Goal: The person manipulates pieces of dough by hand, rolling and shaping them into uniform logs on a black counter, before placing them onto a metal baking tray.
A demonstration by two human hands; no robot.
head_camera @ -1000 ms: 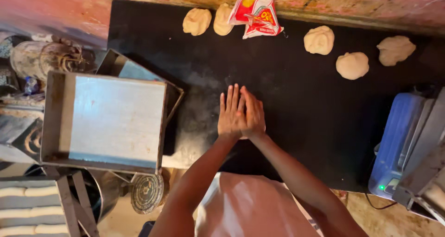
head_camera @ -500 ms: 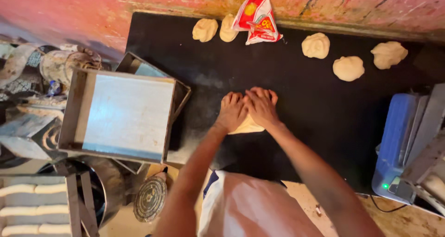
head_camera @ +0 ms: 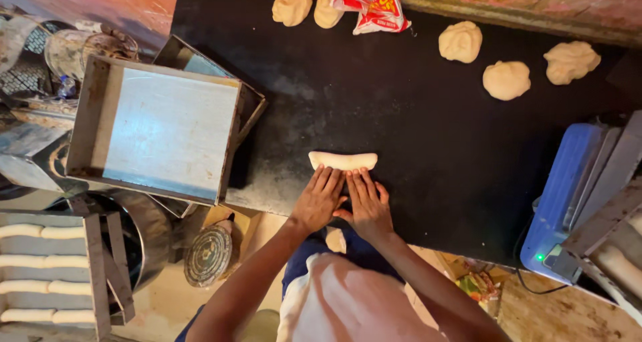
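Observation:
A short roll of pale dough [head_camera: 342,160] lies on the black worktop [head_camera: 414,128]. My left hand [head_camera: 318,200] and my right hand [head_camera: 366,205] rest flat side by side just behind it, fingers spread, fingertips touching its near edge. Neither hand grips anything. Three rough dough lumps [head_camera: 507,80] sit at the far right of the worktop and two more dough lumps [head_camera: 292,6] at the far middle, beside a red and white packet [head_camera: 372,4].
An empty metal baking tray [head_camera: 160,128] sits stacked on another at the worktop's left edge. Lower left, a tray with several shaped dough rolls [head_camera: 40,275]. A blue scale [head_camera: 568,195] stands at the right. A round metal tin [head_camera: 208,255] is on the floor.
My hands slid back toward me off the dough, which now lies uncovered as a longer roll beyond my fingertips. The view also shifted slightly.

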